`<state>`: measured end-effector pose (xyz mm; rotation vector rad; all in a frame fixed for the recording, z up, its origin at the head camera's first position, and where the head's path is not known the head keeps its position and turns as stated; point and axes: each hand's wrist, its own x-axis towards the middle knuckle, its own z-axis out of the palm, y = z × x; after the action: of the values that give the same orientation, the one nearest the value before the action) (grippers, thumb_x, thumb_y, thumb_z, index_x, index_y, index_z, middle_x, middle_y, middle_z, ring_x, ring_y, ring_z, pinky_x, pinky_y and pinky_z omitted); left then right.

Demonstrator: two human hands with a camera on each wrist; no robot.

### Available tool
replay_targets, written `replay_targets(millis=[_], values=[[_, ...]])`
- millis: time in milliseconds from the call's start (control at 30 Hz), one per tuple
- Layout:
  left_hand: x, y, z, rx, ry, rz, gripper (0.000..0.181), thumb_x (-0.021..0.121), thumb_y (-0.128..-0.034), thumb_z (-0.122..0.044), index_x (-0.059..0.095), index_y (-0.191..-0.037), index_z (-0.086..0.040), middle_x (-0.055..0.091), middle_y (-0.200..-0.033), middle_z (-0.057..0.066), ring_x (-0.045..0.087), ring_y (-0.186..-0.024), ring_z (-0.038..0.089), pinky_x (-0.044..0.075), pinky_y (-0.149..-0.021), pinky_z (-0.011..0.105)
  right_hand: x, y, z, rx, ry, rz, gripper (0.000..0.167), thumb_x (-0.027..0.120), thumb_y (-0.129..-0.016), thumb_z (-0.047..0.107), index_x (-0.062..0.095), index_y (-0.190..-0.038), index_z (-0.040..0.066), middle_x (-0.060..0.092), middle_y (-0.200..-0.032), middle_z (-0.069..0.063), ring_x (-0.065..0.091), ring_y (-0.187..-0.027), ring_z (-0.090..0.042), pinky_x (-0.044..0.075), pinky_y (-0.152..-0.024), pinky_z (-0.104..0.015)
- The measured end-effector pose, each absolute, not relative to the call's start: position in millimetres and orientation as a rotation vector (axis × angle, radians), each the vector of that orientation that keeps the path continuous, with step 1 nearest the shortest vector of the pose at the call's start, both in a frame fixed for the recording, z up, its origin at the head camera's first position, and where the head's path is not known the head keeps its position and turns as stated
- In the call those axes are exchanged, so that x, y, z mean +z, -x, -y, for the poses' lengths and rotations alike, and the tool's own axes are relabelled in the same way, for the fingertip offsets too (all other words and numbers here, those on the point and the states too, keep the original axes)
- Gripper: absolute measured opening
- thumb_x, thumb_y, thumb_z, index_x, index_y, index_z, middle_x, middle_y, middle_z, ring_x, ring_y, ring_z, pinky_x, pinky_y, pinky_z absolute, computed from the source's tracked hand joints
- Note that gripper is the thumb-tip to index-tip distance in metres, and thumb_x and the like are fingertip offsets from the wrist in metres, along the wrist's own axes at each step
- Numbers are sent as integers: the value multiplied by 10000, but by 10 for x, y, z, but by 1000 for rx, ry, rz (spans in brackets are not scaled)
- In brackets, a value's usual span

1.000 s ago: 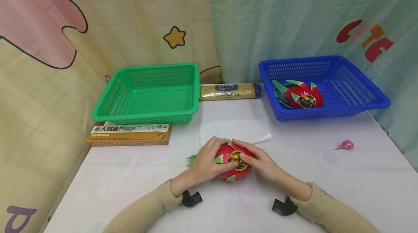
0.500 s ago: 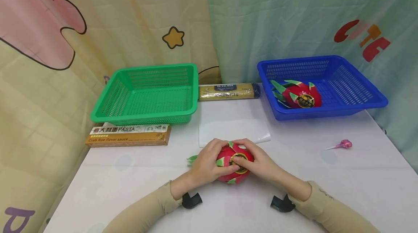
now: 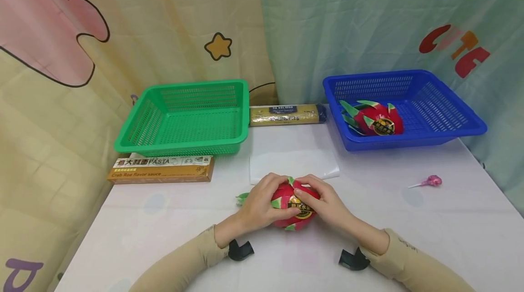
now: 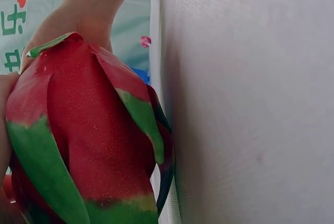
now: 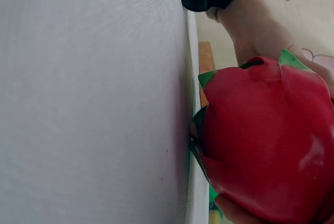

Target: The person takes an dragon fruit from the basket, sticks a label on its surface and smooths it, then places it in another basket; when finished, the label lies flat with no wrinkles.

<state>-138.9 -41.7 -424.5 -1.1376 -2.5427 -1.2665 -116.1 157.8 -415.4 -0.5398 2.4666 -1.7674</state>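
A red dragon fruit (image 3: 285, 198) with green-tipped scales and a round black-and-gold sticker lies on its side at the table's near middle. Its green leafy end points left. My left hand (image 3: 258, 208) grips its left side, thumb across the front beside the sticker. From the right, my right hand (image 3: 329, 205) holds it, fingers over the top and thumb above the sticker. The left wrist view shows the scaly end of the dragon fruit (image 4: 99, 130); smooth red skin of the dragon fruit (image 5: 266, 130) fills much of the right wrist view. Most fingertips are hidden behind it.
A green basket (image 3: 184, 148) stands back left, behind a pasta box (image 3: 161, 171). A yellow spaghetti pack (image 3: 286, 115) and a white sheet (image 3: 292, 160) lie mid-table. Another dragon fruit (image 3: 378, 119) sits in the blue basket (image 3: 442, 133). A pink lollipop (image 3: 433, 181) lies at right.
The dragon fruit has shifted slightly right and nearer, its sticker moving with it. My right thumb has slid over the sticker and up to its upper edge. Both hands keep their hold.
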Motion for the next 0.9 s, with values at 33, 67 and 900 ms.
replay_targets(millis=[33,67,900], values=[[-4247,1394,418,-1270,1141,2545,577,751,-768,-380,510,-1209,-96,517,-1096,-33,500,-970,69,496,-716,194,-4156,1170,-1584,-1763,547,-2471,209,583,-931,170,631,-1126,112,617,-1032,-16,578,-916,-179,520,-743,-278],[-4248,1395,420,-1275,1144,2546,578,752,-769,-376,509,-1212,-96,517,-1098,-32,499,-973,69,496,-718,197,-4162,1180,-1592,-1760,557,-2473,206,576,-936,166,636,-1124,110,620,-1032,-12,576,-914,-170,517,-744,-273],[-4245,1425,429,-1485,1015,2653,545,723,-803,-372,507,-1239,-128,510,-1113,-67,521,-959,78,513,-713,225,-4177,1462,-1989,-1502,840,-2016,662,652,-874,142,324,-1441,53,398,-1387,-176,449,-1197,-328,465,-913,-307]])
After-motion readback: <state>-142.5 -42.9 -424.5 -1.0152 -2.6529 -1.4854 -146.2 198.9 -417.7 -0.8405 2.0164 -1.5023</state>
